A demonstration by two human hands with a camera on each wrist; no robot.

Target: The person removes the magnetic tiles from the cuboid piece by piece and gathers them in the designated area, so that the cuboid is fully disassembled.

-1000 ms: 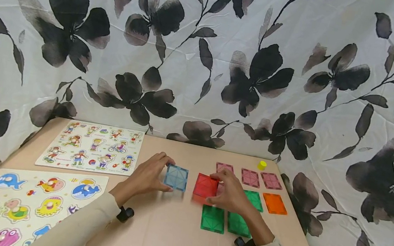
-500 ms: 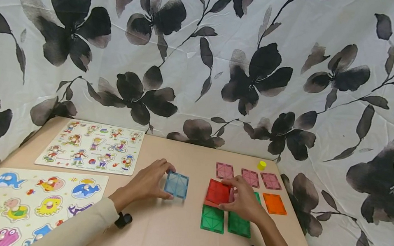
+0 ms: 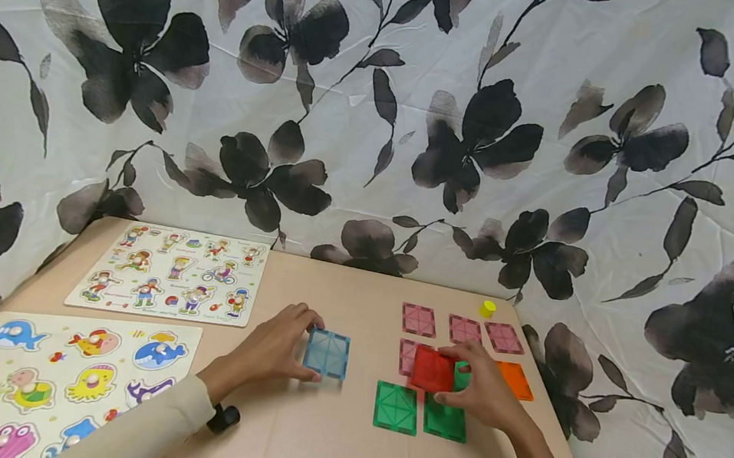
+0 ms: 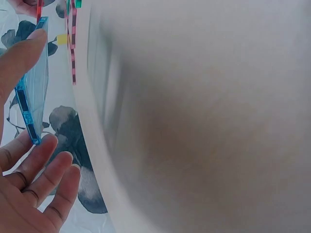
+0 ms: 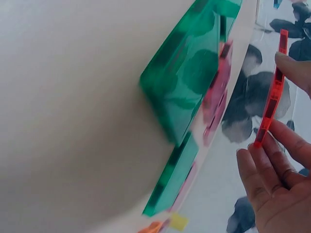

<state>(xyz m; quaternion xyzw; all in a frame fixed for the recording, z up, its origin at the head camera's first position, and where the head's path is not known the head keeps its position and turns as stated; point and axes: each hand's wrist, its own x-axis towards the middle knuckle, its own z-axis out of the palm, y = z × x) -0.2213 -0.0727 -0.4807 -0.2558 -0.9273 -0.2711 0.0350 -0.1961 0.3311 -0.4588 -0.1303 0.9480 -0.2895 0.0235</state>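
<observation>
My left hand [image 3: 276,347] pinches a clear blue square magnetic tile [image 3: 326,354] by its left side, thumb on one edge and fingertips on the opposite one. In the left wrist view the blue tile [image 4: 35,87] is seen nearly edge-on, raised above the table. On the right, my right hand [image 3: 484,387] pinches a red magnetic tile [image 3: 432,369] the same way. The right wrist view shows the red tile [image 5: 272,92] on edge between thumb and fingers. It overlaps a pink tile [image 3: 407,357] and green tiles [image 3: 396,408] in the head view.
More pink tiles [image 3: 418,319] lie in a row behind, with an orange tile [image 3: 517,380] at the right. A small yellow cylinder [image 3: 487,308] stands near the back edge. Two picture puzzle boards [image 3: 169,273] cover the table's left side. A flower-print cloth [image 3: 383,107] hangs behind.
My right hand has carried the red tile rightward, from beside the blue tile to over the pink and green ones. The left hand with the blue tile has come slightly nearer the front.
</observation>
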